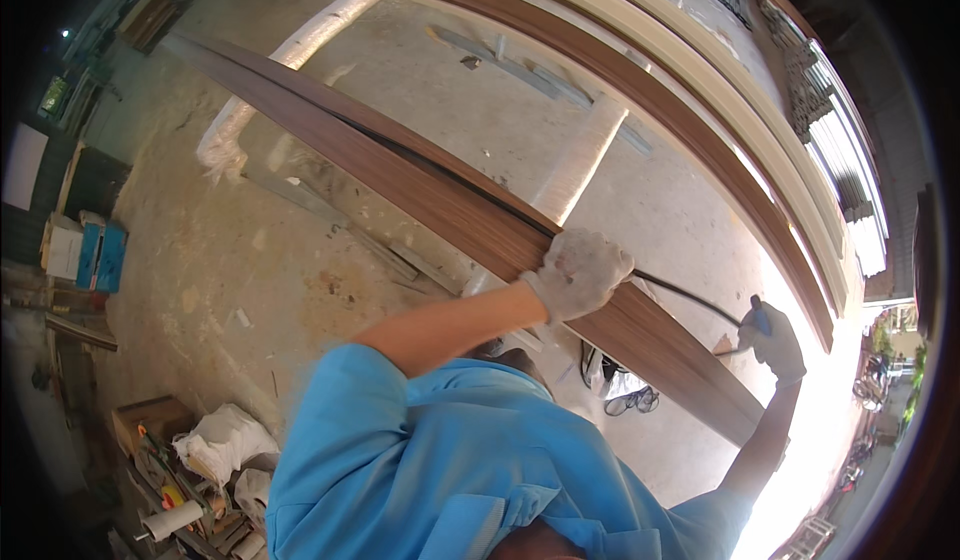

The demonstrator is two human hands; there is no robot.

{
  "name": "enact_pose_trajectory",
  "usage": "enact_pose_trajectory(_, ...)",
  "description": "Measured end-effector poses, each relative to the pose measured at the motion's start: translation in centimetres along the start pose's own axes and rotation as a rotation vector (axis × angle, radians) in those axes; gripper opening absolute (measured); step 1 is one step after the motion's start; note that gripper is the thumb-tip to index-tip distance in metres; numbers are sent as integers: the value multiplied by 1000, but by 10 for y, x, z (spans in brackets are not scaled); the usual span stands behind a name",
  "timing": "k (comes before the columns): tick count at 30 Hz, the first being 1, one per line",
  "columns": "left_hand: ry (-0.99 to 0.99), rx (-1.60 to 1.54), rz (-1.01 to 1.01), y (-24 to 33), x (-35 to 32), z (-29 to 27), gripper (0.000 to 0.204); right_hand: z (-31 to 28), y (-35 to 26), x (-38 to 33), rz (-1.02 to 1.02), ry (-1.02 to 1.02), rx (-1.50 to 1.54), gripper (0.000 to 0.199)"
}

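Where daylight floods in: the concrete floor (220,280) glares white at right, stained and dusty elsewhere; a blue box (100,257) sits far left.
Supports (590,155): two bars in shiny, wrinkled wrap.
Board (450,208): long, flat, brown wood grain, lying across the bars.
Black strip (690,292): thin, running lengthwise along the board, lifted between the hands.
Left hand (582,274): pale-gloved, over the board, fingers curled around the strip.
Right hand (774,342): gloved, beyond the board's edge, fingers closed on the strip.
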State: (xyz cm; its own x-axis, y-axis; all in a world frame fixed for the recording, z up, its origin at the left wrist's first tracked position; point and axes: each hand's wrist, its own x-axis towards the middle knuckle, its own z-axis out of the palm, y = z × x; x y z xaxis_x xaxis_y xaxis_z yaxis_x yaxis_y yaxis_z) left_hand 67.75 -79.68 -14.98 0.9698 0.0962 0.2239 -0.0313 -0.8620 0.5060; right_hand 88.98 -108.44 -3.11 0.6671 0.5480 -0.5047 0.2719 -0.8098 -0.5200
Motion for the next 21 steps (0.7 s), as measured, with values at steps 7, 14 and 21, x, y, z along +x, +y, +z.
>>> enact_pose_trajectory(7, -87, 115, 46, 1, 5, 26, 14, 51, -119, 99, -565, 257, -287, 33)
enact_pose_trajectory(14, -339, 313, 61, 0, 5, 40, 23, 218, -360, 218, -1057, -39, -516, 41)
enact_pose_trajectory(21, 372, -748, -126, -5, 3, 98, 39, 341, -506, 239, -1370, -29, -588, 36)
